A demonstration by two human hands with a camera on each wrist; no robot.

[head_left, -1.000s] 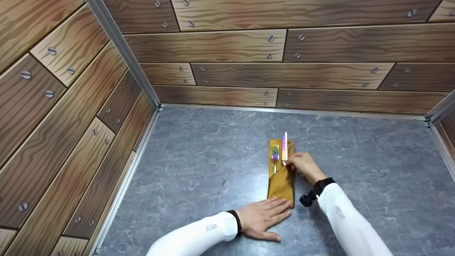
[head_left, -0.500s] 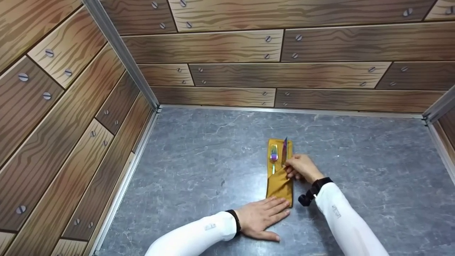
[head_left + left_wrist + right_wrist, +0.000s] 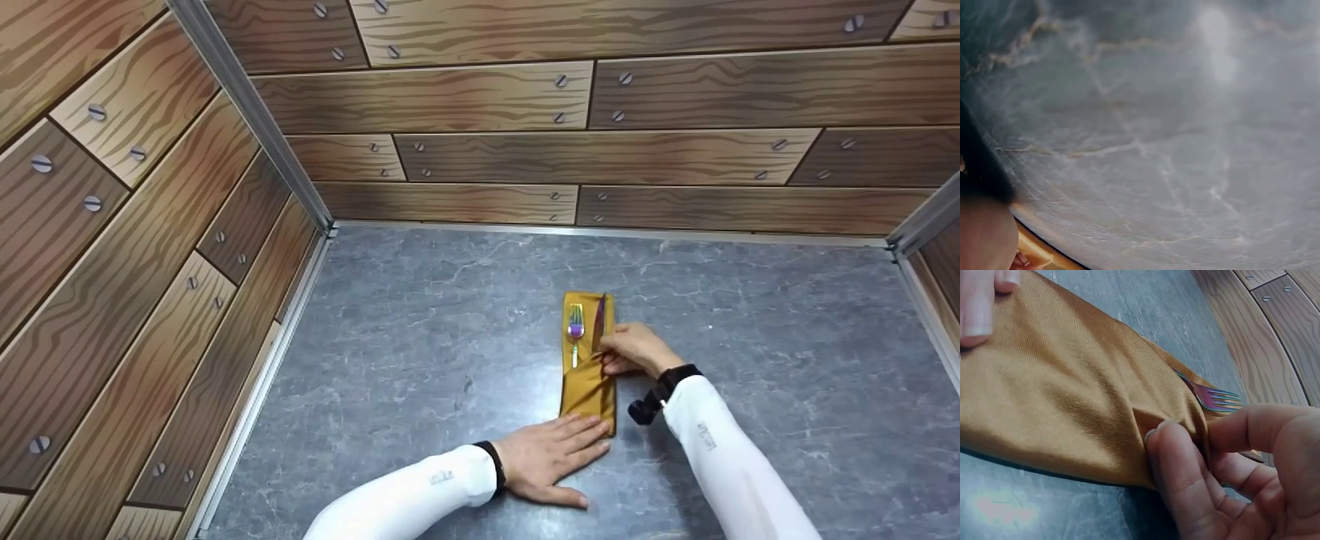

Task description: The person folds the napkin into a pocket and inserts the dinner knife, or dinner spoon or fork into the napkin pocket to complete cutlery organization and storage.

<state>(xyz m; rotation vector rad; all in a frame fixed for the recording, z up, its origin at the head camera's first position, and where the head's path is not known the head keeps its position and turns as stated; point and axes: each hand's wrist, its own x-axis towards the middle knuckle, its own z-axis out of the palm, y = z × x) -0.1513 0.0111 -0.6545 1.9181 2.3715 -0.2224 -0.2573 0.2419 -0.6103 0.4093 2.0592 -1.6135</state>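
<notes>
A gold satin napkin [image 3: 588,390], folded into a long pocket, lies lengthwise on the surface. On its left side a rainbow-coloured fork [image 3: 575,330] shows its tines above the slanted fold. To the right of the fork is a knife [image 3: 599,319], blade toward the far edge, its lower part hidden by the fold and fingers. My right hand [image 3: 636,349] pinches the fold's upper edge beside the knife; the right wrist view shows the cloth bunched between thumb and fingers [image 3: 1176,467]. My left hand [image 3: 551,459] lies flat, fingertips resting on the napkin's near end.
The grey marbled tabletop [image 3: 420,322] runs back to a wood-patterned wall [image 3: 465,157]. Another such wall [image 3: 172,300] rises on the left, with metal strips along the edges. A black wrist camera [image 3: 643,410] hangs beside the right wrist.
The knife has slid down toward the fold, its tip dropping from beyond the napkin's far edge to about level with it. My right fingers have closed on the cloth. The left hand stays put.
</notes>
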